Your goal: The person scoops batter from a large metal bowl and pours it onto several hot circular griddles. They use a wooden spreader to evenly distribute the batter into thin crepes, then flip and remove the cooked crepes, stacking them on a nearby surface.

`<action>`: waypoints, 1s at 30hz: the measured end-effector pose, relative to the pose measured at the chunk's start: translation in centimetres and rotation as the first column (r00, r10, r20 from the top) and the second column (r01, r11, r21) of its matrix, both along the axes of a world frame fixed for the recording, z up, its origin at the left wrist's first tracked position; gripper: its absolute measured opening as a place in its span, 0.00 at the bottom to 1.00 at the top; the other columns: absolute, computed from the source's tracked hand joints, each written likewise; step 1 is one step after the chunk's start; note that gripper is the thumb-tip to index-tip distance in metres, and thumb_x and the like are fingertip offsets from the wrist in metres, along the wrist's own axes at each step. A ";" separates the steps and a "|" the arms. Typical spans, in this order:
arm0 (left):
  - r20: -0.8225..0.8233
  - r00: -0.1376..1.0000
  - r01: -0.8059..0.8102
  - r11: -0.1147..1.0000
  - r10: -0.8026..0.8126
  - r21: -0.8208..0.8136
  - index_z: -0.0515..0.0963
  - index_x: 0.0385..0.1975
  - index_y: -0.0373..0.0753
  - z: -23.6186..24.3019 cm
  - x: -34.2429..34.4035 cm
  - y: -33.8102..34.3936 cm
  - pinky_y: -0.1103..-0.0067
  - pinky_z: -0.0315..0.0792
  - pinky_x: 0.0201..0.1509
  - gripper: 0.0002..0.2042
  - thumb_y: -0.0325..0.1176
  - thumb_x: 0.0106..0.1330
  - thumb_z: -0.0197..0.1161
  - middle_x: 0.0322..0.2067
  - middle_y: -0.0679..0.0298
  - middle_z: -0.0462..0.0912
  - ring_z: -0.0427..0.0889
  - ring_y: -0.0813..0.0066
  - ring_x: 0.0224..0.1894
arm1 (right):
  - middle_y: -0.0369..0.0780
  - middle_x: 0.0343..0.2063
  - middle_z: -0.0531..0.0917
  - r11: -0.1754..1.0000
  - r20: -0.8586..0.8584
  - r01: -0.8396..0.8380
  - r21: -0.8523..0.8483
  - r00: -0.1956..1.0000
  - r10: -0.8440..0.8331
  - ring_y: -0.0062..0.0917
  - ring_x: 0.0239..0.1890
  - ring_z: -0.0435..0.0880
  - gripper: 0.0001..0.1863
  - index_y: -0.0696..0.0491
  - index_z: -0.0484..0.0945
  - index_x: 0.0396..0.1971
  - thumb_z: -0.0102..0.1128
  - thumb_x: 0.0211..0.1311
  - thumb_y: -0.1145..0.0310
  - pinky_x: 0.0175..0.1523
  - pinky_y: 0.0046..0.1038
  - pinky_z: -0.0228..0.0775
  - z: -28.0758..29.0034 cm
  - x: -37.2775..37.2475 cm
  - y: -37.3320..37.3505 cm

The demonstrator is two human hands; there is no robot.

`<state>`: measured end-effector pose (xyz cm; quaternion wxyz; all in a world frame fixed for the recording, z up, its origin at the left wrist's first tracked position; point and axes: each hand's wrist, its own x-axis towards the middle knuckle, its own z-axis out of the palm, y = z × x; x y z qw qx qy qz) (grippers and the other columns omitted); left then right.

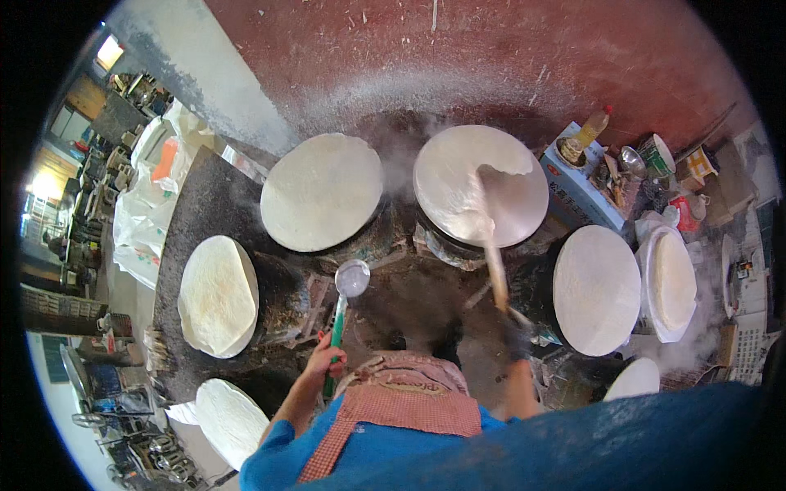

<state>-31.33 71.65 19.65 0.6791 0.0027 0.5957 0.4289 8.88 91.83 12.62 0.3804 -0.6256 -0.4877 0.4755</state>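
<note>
My left hand (329,357) is closed round the green handle of a ladle (352,279), its round bowl raised and holding what looks like pale batter. In my right hand (517,342), dark and partly blurred, is a long wooden spreader (494,266). Its far end, smeared by motion, rests on the back right griddle (522,204). Pale batter (442,176) covers the left and upper part of that griddle, with a curved edge where grey metal shows. Left of it, another round griddle bears a full pale pancake (323,192).
At the left, a pancake (217,299) has a lifted, folded edge. Another round griddle (598,290) stands at right, beside a stack of pancakes (675,282) on white plastic. A blue box (581,192) carries an oil bottle (594,127). Steam rises. White bags (147,213) lie left.
</note>
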 end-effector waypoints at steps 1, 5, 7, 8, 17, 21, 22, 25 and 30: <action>0.035 0.999 0.015 0.999 -0.017 0.047 0.53 0.63 0.53 0.1 -0.2 -0.3 0.80 0.54 0.11 0.33 0.21 0.56 0.49 0.17 0.61 0.71 0.60 0.80 0.09 | 0.37 0.33 0.82 0.975 -0.009 0.015 -0.220 1.000 -0.017 0.18 0.35 0.77 0.17 0.59 0.76 0.44 0.62 0.52 0.76 0.41 0.22 0.69 -1.1 -3.6 -0.3; 0.034 0.998 0.052 0.988 -0.057 0.145 0.51 0.64 0.54 0.9 -0.4 -1.5 0.81 0.54 0.11 0.32 0.22 0.58 0.47 0.18 0.61 0.70 0.60 0.81 0.09 | 0.44 0.39 0.81 0.945 0.590 -0.300 0.128 0.789 0.170 0.36 0.42 0.79 0.18 0.45 0.75 0.49 0.52 0.57 0.72 0.46 0.32 0.69 -2.9 -10.2 0.4; 0.033 0.997 0.058 0.986 -0.064 0.154 0.50 0.64 0.54 1.2 -0.5 -2.0 0.83 0.54 0.11 0.32 0.22 0.59 0.48 0.18 0.62 0.70 0.60 0.82 0.10 | 0.44 0.40 0.81 0.942 0.679 -0.313 0.123 0.719 0.150 0.40 0.44 0.77 0.17 0.43 0.74 0.49 0.49 0.59 0.70 0.46 0.35 0.69 -1.9 -8.2 -0.1; 0.063 0.996 0.046 0.988 -0.056 0.145 0.49 0.64 0.54 1.3 -0.5 -2.3 0.83 0.55 0.11 0.33 0.22 0.59 0.48 0.18 0.63 0.70 0.60 0.81 0.10 | 0.44 0.39 0.81 0.970 0.702 -0.239 0.036 0.697 0.146 0.40 0.43 0.78 0.16 0.43 0.75 0.48 0.49 0.59 0.69 0.46 0.35 0.69 -1.3 -6.5 -0.6; 0.178 0.983 -0.094 0.950 0.041 0.299 0.53 0.60 0.53 0.9 0.6 -3.1 0.81 0.57 0.11 0.28 0.22 0.60 0.47 0.16 0.66 0.65 0.63 0.79 0.11 | 0.43 0.31 0.83 0.956 0.708 -0.284 0.080 0.691 0.146 0.28 0.34 0.80 0.13 0.51 0.79 0.43 0.56 0.57 0.66 0.42 0.28 0.69 -4.2 -6.8 1.4; 0.242 0.965 -0.170 0.938 0.097 0.302 0.53 0.61 0.55 1.4 1.7 -2.3 0.80 0.57 0.14 0.29 0.22 0.60 0.47 0.16 0.66 0.62 0.62 0.76 0.13 | 0.43 0.29 0.82 0.995 0.513 -0.098 0.025 0.855 0.071 0.31 0.33 0.80 0.12 0.51 0.79 0.39 0.57 0.56 0.67 0.42 0.30 0.70 -4.7 -3.2 3.3; 0.256 0.961 -0.177 0.944 0.104 0.278 0.53 0.61 0.56 1.5 1.9 -2.2 0.80 0.57 0.14 0.29 0.22 0.60 0.47 0.16 0.66 0.62 0.62 0.77 0.13 | 0.44 0.30 0.82 0.999 0.401 -0.022 -0.030 0.916 0.032 0.32 0.34 0.80 0.12 0.51 0.79 0.39 0.57 0.55 0.67 0.42 0.30 0.70 -4.3 -1.6 3.5; 0.228 0.966 -0.178 0.952 0.122 0.247 0.54 0.59 0.59 1.2 2.8 -1.4 0.80 0.56 0.13 0.28 0.25 0.61 0.49 0.15 0.67 0.60 0.61 0.78 0.12 | 0.45 0.32 0.82 0.979 0.350 -0.047 0.197 0.937 -0.025 0.35 0.35 0.80 0.14 0.49 0.78 0.41 0.59 0.53 0.64 0.43 0.31 0.70 -4.1 -0.8 3.2; 0.343 0.939 -0.124 0.941 0.009 0.315 0.56 0.58 0.59 1.1 3.7 0.0 0.82 0.53 0.10 0.25 0.27 0.62 0.49 0.15 0.69 0.59 0.59 0.80 0.10 | 0.44 0.32 0.81 0.958 0.645 -0.283 -0.051 0.723 0.248 0.40 0.36 0.80 0.16 0.42 0.80 0.38 0.60 0.51 0.52 0.42 0.36 0.71 -2.8 -0.6 4.0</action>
